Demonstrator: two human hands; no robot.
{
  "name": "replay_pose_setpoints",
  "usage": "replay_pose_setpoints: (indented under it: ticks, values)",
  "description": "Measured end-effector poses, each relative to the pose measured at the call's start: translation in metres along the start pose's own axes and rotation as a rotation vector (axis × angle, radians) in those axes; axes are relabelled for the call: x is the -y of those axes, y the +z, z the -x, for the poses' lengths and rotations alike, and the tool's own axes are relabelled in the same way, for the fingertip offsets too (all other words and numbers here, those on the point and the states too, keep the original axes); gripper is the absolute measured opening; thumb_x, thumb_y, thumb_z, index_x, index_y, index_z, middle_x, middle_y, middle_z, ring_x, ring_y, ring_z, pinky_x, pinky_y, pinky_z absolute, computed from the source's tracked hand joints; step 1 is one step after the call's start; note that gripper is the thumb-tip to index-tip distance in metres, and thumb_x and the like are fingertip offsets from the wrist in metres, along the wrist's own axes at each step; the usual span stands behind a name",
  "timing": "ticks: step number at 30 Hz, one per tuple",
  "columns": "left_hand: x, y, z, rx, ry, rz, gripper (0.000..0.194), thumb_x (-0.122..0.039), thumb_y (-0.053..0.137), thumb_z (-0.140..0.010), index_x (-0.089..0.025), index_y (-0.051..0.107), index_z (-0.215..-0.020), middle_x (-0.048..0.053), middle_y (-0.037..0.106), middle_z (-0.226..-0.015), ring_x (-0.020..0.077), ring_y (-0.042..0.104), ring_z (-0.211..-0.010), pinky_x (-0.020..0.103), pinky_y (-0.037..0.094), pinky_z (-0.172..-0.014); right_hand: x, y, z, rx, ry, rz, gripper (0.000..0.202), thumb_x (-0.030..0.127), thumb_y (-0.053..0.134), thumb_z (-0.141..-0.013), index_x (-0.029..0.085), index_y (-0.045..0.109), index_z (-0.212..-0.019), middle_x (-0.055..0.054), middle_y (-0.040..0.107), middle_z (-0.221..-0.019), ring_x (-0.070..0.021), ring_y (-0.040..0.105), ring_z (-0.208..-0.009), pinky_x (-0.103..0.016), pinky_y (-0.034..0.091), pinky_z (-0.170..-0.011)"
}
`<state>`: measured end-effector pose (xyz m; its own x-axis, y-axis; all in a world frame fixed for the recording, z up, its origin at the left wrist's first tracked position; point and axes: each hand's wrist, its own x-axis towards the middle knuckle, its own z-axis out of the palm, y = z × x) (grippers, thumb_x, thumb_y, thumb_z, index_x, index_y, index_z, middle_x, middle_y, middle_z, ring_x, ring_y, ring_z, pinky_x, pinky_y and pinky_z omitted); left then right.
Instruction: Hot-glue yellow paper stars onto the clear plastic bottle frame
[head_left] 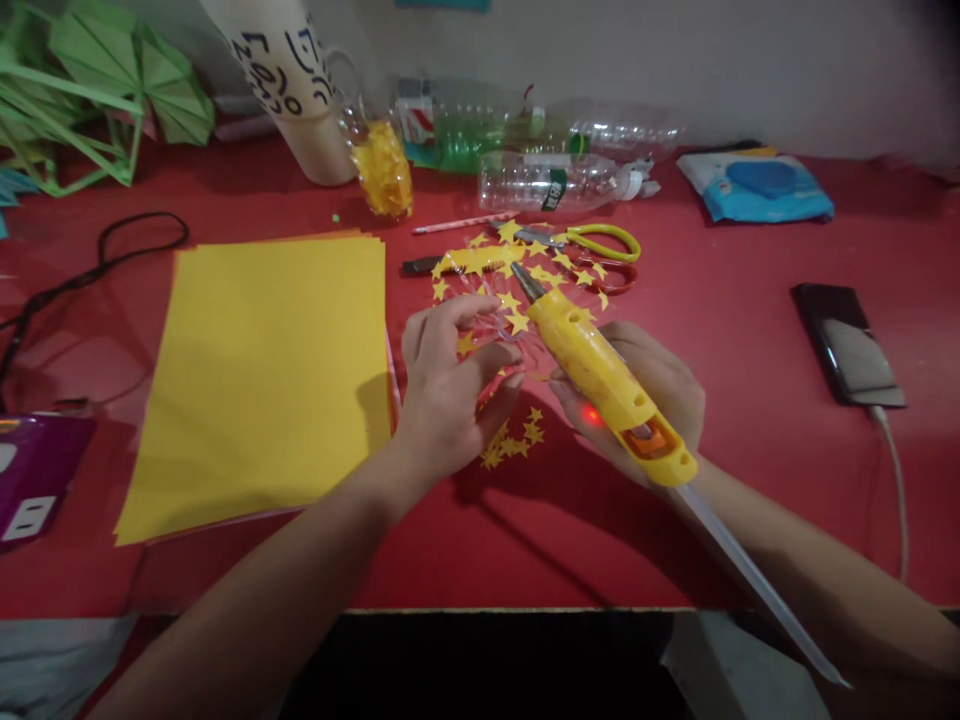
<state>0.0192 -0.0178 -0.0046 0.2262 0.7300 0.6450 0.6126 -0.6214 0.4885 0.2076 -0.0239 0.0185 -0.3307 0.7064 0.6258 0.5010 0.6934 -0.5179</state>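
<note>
A yellow glue gun (600,370) with a long clear glue stick is in my right hand (652,385), its metal nozzle pointing up and left. Just left of the nozzle, my left hand (450,385) is curled with its fingers bent around the edge of a clear plastic piece (529,350); the exact grip is hard to make out. Small yellow paper stars (517,322) lie on and behind the clear plastic. More stars (517,442) rest on the red table (570,555) below my hands. A red light glows by my right fingers.
Yellow paper sheets (274,370) lie at left. Scissors (604,240), a cutter (420,267), plastic bottles (555,183), a cup (307,110) and a jar of yellow pieces (384,170) stand or lie behind. At right are a wipes pack (757,187) and a cabled phone (847,345).
</note>
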Motion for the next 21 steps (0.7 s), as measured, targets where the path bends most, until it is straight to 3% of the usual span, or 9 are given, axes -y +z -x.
replay_pose_setpoints:
  ticks: [11,16,21]
  values:
    - [-0.0015,0.0062,0.0024,-0.061,0.053,-0.038,0.006,-0.024,0.063,-0.083,-0.024,0.06,-0.088,0.008,0.056,-0.12,0.0239,0.051,-0.101,0.043,0.046,-0.087,0.0003,0.0032,-0.0005,0.03,-0.013,0.105,0.011,0.021,0.055,-0.093,0.027,0.055,-0.083,0.0,0.064,-0.077,-0.0195,0.055,-0.071,-0.04,0.042,-0.07]
    - [0.0007,0.0088,0.0021,-0.122,0.138,-0.04,0.01,-0.017,0.063,-0.082,-0.023,0.061,-0.09,0.009,0.058,-0.118,0.0236,0.052,-0.104,0.041,0.046,-0.087,-0.0007,0.0065,-0.0006,-0.002,0.02,0.117,0.009,0.029,0.06,-0.09,0.027,0.054,-0.084,0.0,0.063,-0.076,-0.0196,0.055,-0.07,-0.039,0.04,-0.071]
    - [-0.0016,0.0089,0.0005,-0.122,0.111,-0.061,0.006,-0.02,0.062,-0.084,-0.023,0.061,-0.088,0.008,0.061,-0.115,0.023,0.056,-0.102,0.042,0.047,-0.086,-0.0021,0.0088,-0.0004,-0.023,0.017,0.127,0.013,0.032,0.06,-0.09,0.026,0.052,-0.082,0.0,0.06,-0.074,-0.0184,0.052,-0.068,-0.037,0.038,-0.07]
